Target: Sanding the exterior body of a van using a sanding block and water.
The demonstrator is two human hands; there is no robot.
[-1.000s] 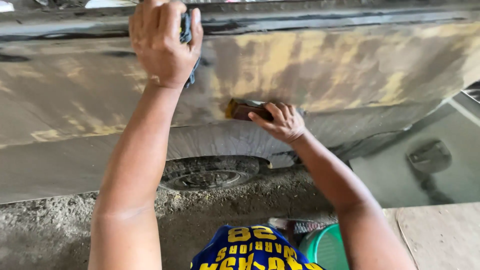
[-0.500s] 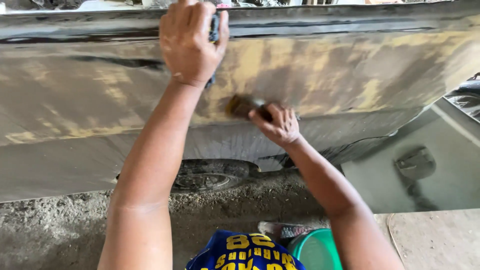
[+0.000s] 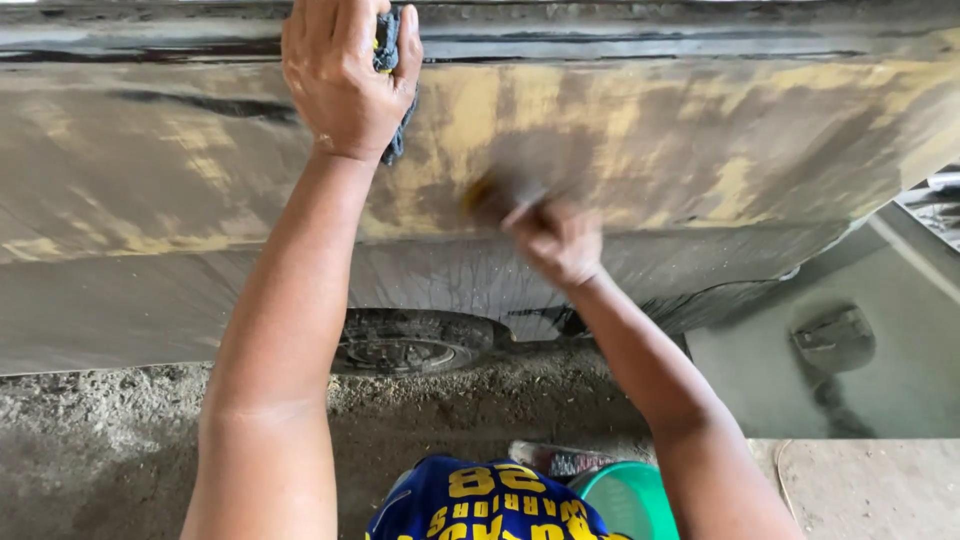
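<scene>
A car body panel [image 3: 700,150], grey with yellow filler patches and wet streaks, fills the upper view. My left hand [image 3: 345,75] presses a dark cloth [image 3: 390,50] against the panel near its top edge. Lower and to the right, my right hand [image 3: 555,240] holds a small brown sanding block [image 3: 485,198] flat against the panel; both are blurred by motion. A wheel [image 3: 405,345] shows beneath the panel's lower edge.
Dusty ground lies under the car. A green bucket [image 3: 625,495] stands close to my body at the bottom. Grey concrete with a dark stain [image 3: 835,340] lies at the right, and a flat board [image 3: 870,490] sits at the bottom right.
The view has shifted so the panel sits lower and closer. My right hand has slid the block across the panel and is now blurred. My left hand stays on the cloth.
</scene>
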